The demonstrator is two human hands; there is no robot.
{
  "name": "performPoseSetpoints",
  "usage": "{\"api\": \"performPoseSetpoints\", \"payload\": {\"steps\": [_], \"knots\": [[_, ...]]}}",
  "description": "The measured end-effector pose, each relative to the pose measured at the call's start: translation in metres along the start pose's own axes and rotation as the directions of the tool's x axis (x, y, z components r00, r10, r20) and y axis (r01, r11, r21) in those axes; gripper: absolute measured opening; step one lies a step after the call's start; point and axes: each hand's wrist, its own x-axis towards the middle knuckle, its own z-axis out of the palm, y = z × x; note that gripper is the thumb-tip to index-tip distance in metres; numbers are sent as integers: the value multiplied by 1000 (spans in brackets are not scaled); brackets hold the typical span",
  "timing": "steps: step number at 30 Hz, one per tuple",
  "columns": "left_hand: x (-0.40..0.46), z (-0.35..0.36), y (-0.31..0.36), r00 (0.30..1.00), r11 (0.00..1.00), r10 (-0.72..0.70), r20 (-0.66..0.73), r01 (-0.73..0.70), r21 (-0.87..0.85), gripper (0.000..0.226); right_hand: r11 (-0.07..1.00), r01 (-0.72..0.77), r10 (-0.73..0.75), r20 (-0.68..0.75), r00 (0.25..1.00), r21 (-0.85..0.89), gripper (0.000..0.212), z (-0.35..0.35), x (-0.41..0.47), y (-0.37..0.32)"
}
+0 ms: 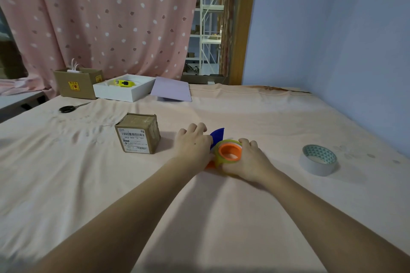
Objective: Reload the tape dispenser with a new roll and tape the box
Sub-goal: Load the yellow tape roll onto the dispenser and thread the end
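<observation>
Tape dispenser: orange hub, blue blade guard, yellowish roll around the hub; lies on the peach cloth of the worktop, centre, gripped from both sides. Left hand: on the dispenser's left side over the blue guard, fingers curled round that end. Right hand: fingers wrapped round the roll on the hub, thumb side toward the camera.

Sealed cardboard box: taped, with a barcode label on its near face; stands just left of the left hand, apart from it. Spare tape roll: white, teal triangle pattern inside the core; lies flat, well right of the hands. Scissors: black handles, far left. Open cardboard carton, white tray holding a yellow object, and lilac board: in a row at the far edge, before a pink spotted curtain.
</observation>
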Motion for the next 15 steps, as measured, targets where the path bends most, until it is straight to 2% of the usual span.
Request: {"api": "performPoseSetpoints", "payload": {"steps": [9, 15], "knots": [[9, 17, 4, 999, 999, -36, 24, 36, -16, 26, 1000, 7, -7, -29, 1000, 10, 104, 1, 0, 3], [7, 21, 2, 999, 994, -44, 24, 46, -102, 29, 1000, 27, -26, -53, 998, 7, 105, 3, 0, 7]]}}
